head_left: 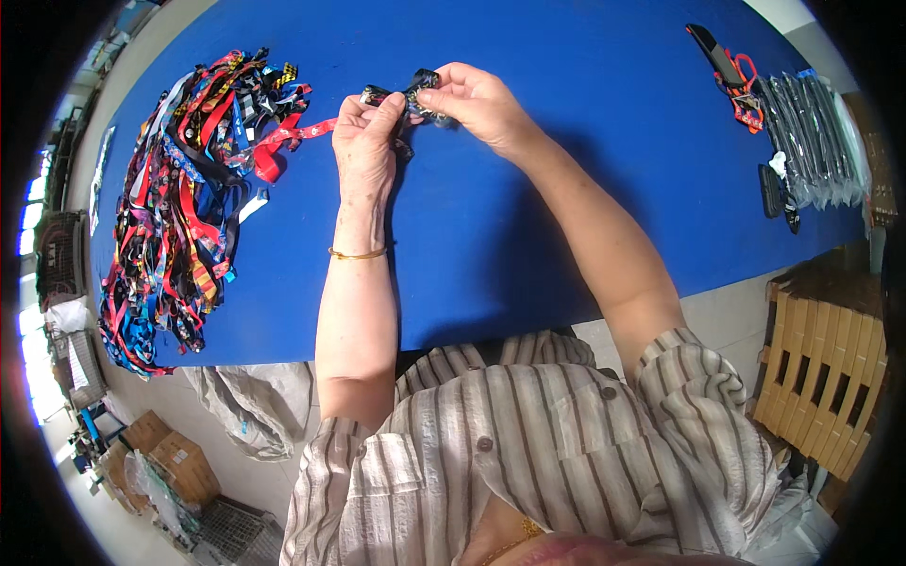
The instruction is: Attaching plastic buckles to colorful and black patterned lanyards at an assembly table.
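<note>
Both hands are together over the far middle of a blue-topped table (528, 38). Between them is a dark patterned lanyard (413, 106), folded or bunched up. My left hand (366, 132) pinches its left part between thumb and fingers. Thumb and fingers of my right hand (472, 102) close on its right part. A red strap (302, 134) stretches from the left side up to my left hand; whether it joins what I hold cannot be seen. Further left lies a big heap of mixed colourful lanyards (179, 208).
At the table's right end lie clear-bagged dark items (802, 141) in a row, red-handled scissors (744, 80), a dark phone-like object (714, 55) and a small black item (769, 191). Cardboard boxes (179, 462) stand on the floor lower left, and stacked cardboard (821, 377) at the right.
</note>
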`<state>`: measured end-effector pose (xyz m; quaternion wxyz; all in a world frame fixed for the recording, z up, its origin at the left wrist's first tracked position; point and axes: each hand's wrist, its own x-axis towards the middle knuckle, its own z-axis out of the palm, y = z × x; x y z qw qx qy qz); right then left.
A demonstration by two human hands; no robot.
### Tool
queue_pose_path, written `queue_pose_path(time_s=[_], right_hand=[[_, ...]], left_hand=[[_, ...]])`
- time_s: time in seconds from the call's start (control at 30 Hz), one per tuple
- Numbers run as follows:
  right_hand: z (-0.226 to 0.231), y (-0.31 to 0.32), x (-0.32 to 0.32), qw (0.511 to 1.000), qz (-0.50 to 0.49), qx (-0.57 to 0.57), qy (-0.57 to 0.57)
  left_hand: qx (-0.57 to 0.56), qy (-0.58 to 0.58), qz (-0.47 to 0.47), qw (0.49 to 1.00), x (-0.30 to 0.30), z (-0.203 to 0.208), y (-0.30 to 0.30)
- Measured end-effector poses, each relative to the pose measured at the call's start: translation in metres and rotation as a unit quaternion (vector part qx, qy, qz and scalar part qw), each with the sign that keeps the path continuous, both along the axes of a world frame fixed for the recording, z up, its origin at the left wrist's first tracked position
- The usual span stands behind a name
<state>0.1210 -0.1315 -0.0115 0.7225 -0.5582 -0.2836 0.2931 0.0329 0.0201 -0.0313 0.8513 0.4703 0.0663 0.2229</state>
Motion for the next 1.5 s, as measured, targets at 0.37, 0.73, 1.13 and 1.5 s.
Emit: queue_pose_path(time_s=[0.37,0.73,1.13,1.5], right_hand=[[-0.004,-0.001,0.005,0.998,-0.015,0.061,0.008],[0.019,-0.009,-0.003,0.992,-0.035,-0.009,-0.120],[-0.003,-0.006,0.006,0.988,-0.018,-0.020,-0.154],[-0.009,-0.008,0.016,0.987,-0.058,-0.016,-0.146]], left_hand=[[0.065,0.009,0.001,0.998,-0.003,0.011,-0.015],[-0.002,0.032,-0.015,0.999,-0.004,0.012,-0.010],[0.019,0.049,-0.047,0.998,-0.003,0.006,-0.010],[-0.041,0.017,-0.060,0.997,-0.005,0.014,-0.008]])
